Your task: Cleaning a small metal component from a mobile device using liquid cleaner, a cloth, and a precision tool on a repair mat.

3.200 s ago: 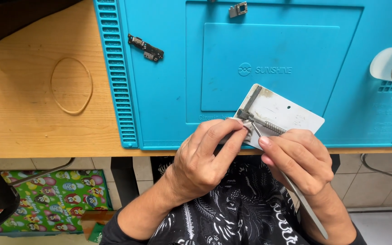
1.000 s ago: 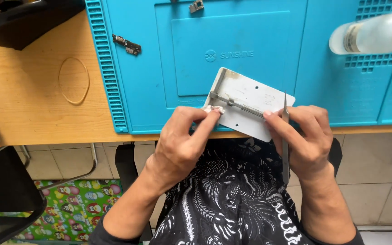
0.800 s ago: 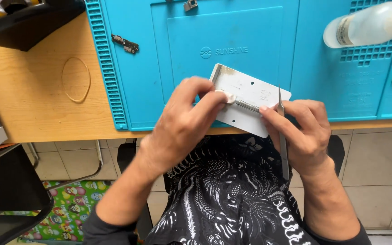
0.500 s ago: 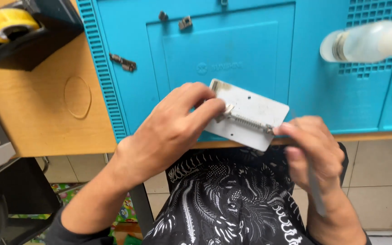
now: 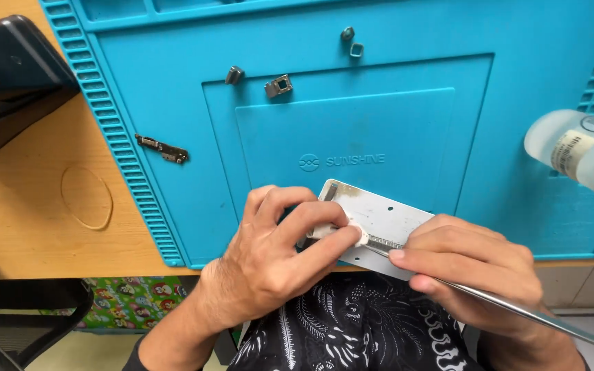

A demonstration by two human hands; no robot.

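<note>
Left hand (image 5: pixel 276 257): fingers closed on a small white piece (image 5: pixel 342 231), pressed against the metal plate (image 5: pixel 386 220). Right hand (image 5: pixel 472 271): closed around tweezers (image 5: pixel 517 310), tip touching the ribbed strip (image 5: pixel 384 242) on the plate. Plate lies at the near edge of the blue mat (image 5: pixel 379 103). Small metal parts (image 5: pixel 280 86) farther up; clear bottle (image 5: pixel 579 154) at right.

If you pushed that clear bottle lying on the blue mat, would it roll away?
Probably yes: the clear bottle lies on its side and looks round, so a nudge could roll it. The blue mat looks rubbery and ridged, which might slow it. It seems plastic, likely light.
</note>
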